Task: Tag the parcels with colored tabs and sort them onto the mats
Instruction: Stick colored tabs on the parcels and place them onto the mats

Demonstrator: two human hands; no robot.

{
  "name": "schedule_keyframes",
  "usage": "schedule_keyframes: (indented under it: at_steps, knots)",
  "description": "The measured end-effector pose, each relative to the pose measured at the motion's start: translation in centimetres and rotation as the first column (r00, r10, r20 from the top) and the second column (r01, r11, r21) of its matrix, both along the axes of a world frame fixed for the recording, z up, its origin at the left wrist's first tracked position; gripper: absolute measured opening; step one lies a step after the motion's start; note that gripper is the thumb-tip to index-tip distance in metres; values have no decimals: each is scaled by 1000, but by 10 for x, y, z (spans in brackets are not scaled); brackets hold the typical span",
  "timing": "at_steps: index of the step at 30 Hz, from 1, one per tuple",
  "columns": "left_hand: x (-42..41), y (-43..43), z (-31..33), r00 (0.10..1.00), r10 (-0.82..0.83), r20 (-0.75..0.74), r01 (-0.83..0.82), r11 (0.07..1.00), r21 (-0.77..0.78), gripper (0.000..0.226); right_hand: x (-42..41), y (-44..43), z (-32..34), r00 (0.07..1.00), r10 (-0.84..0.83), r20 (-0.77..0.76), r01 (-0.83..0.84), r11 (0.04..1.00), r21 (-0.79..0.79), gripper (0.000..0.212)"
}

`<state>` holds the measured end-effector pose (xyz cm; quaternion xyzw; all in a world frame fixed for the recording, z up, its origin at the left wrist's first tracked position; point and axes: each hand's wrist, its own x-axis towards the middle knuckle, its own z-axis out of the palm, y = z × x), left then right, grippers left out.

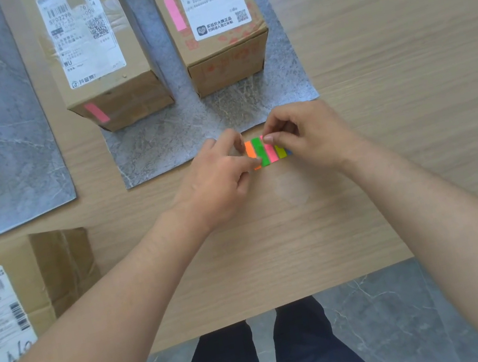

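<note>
1. Left hand [215,181] pinches the orange end of the tab strip [259,151], which sits at the near edge of the middle mat [167,142]. Right hand [309,136] pinches the top of its pink tab [272,155].
2. Done: left box [100,55] and right box [213,25] sit on that mat, each with a pink tab.
3. Left: bottom-left parcel [13,300] is off-mat, no tab visible. Probably next.

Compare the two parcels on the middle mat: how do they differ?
The left parcel has its pink side tab on the near side face; the right parcel has its pink top tab on top, beside the label. The left parcel is plain brown; the right parcel bears red print. The left parcel overhangs the grey mat's left edge; the right parcel sits fully on it. Both are cardboard with white labels on top.
</note>
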<state>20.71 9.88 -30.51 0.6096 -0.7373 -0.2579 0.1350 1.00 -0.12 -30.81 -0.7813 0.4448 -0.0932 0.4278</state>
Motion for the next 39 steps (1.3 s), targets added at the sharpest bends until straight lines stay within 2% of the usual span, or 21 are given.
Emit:
schedule_keyframes:
  at_steps: [4, 8, 11, 13, 14, 15, 17, 19, 20, 22, 29, 34, 39]
  knots:
    - [-9, 7, 7, 997, 18, 74, -17, 1000, -16, 50, 4, 8, -1, 978, -194, 71, 198, 979, -50, 4]
    - [-15, 10, 10, 994, 48, 100, -44, 998, -43, 50, 5, 16, -1, 836, -467, 288, 456, 883, 111, 8]
    - [-17, 12, 13, 993, 72, 96, -73, 997, 6, 52, 5, 28, 4, 766, -491, 415, 473, 867, 153, 10]
    - [-21, 11, 21, 980, 196, -16, -194, 978, 69, 45, 6, 38, 5, 736, -483, 474, 475, 868, 147, 10]
    - [-22, 9, 26, 936, 333, -113, -321, 940, 112, 37, 8, 42, 6, 726, -473, 499, 471, 871, 140, 10]
    - [-22, 8, 32, 843, 490, -221, -459, 871, 177, 28, 10, 46, 8, 721, -455, 522, 460, 878, 131, 11]
    - [-21, 7, 45, 558, 721, -411, -625, 691, 363, 12, 15, 55, 13, 724, -399, 563, 412, 904, 111, 11]
    - [-17, 11, 59, 328, 803, -498, -635, 578, 513, 13, 22, 64, 21, 736, -330, 591, 352, 932, 81, 12]
    - [-15, 15, 65, 256, 814, -522, -625, 551, 553, 15, 26, 69, 25, 741, -295, 603, 321, 945, 67, 11]
    - [-13, 26, 76, 193, 807, -557, -616, 542, 571, 16, 32, 76, 34, 742, -238, 626, 265, 963, 52, 10]
    - [3, 78, 108, 150, 774, -615, -691, 527, 495, 11, 52, 108, 72, 763, -64, 643, 99, 995, -18, 14]
    - [28, 124, 132, 176, 766, -618, -781, 491, 386, 10, 73, 138, 94, 785, -29, 619, 37, 999, 0, 36]
    - [69, 179, 139, 221, 807, -548, -850, 434, 297, 12, 117, 179, 104, 840, -38, 541, 61, 998, -24, 26]
